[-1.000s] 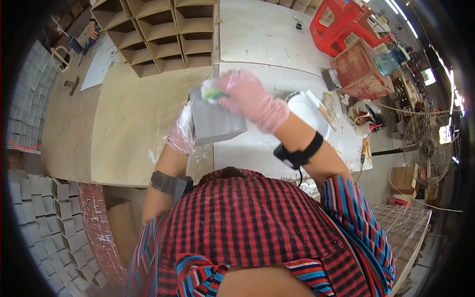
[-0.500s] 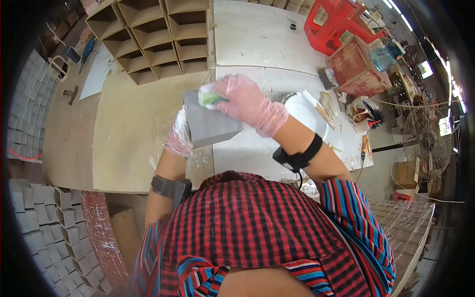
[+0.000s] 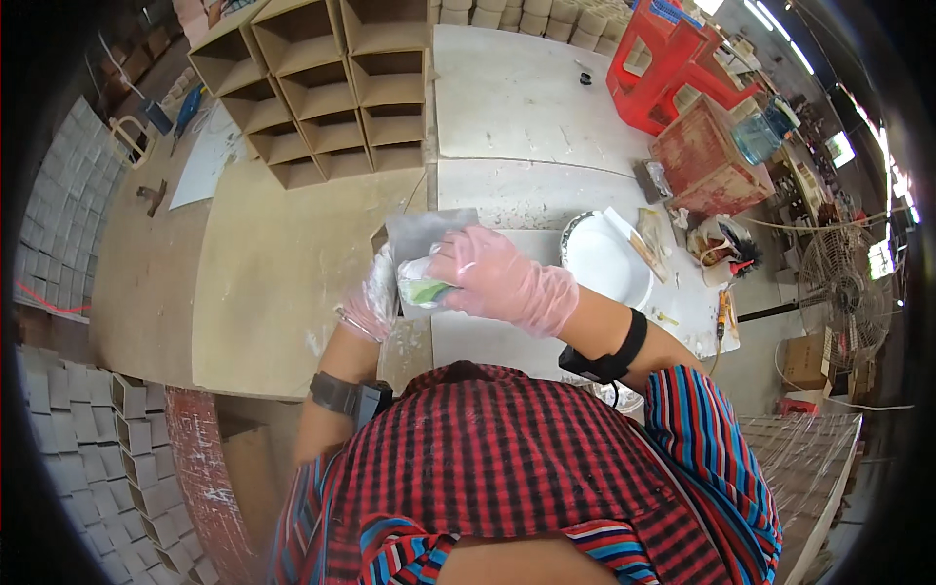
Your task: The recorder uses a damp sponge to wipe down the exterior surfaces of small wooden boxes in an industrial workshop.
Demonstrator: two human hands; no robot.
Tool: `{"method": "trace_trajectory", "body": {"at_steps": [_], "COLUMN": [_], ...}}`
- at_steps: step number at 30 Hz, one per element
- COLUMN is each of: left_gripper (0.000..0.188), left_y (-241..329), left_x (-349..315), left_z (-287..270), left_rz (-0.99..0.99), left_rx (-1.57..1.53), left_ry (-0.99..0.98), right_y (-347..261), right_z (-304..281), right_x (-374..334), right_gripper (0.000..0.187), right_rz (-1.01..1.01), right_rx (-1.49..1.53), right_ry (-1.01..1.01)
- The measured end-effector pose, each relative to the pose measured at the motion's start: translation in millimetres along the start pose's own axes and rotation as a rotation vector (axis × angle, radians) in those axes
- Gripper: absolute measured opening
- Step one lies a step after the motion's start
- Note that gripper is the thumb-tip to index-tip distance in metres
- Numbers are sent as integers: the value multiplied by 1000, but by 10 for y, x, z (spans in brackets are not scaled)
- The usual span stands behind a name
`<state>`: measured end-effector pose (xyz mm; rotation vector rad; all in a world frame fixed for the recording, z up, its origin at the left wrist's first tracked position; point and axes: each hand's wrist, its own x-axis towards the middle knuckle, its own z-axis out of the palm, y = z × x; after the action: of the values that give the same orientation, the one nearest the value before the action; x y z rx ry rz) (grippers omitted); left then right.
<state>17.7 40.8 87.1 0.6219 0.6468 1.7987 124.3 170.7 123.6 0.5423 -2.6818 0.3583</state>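
Observation:
Above the table in front of me is a grey box point(image 3: 434, 225), its face tipped up toward me. My left hand point(image 3: 371, 300), in a clear glove smeared with white, grips its left side; most of those fingers are hidden. My right hand point(image 3: 499, 274), in a thin pinkish see-through glove, is closed round a green sponge point(image 3: 425, 291) with white on it. The sponge presses on the box's near part. To the right of that hand stands a round tub point(image 3: 606, 261) of white paste, with a flat scraper point(image 3: 634, 244) across its rim.
A brown compartment rack point(image 3: 336, 132) stands at the back left of the table point(image 3: 283, 253). Back right are a red stool point(image 3: 668, 73) and a stained red crate point(image 3: 712, 156) beside a blue water bottle point(image 3: 763, 134). White boxes point(image 3: 88, 439) are stacked at lower left.
The grey box has turned and tilted in my left hand. My right hand has moved the sponge toward me, to the box's near part. The whole view has shifted slightly.

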Motion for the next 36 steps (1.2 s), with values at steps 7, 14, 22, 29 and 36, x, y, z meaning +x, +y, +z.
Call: {"method": "trace_trajectory", "body": {"at_steps": [7, 14, 22, 29, 36], "left_gripper": [36, 37, 37, 44, 42], "left_y": [-245, -348, -312, -382, -331], "left_x": [-55, -79, -187, -223, -330], "left_z": [-221, -409, -302, -442, -341], "left_rz": [-240, -260, -229, -156, -194], "left_rx": [-81, -119, -203, -201, -345], "left_ry": [367, 298, 326, 252, 420], "right_y": [615, -23, 468, 218, 459], "right_z": [-68, 35, -189, -1, -228], "right_x": [490, 426, 479, 210, 426], "right_gripper": [29, 27, 28, 27, 28], "right_rz": [322, 9, 320, 80, 337], "right_rx": [27, -25, 207, 32, 30], "right_ry": [185, -40, 220, 47, 129]}}
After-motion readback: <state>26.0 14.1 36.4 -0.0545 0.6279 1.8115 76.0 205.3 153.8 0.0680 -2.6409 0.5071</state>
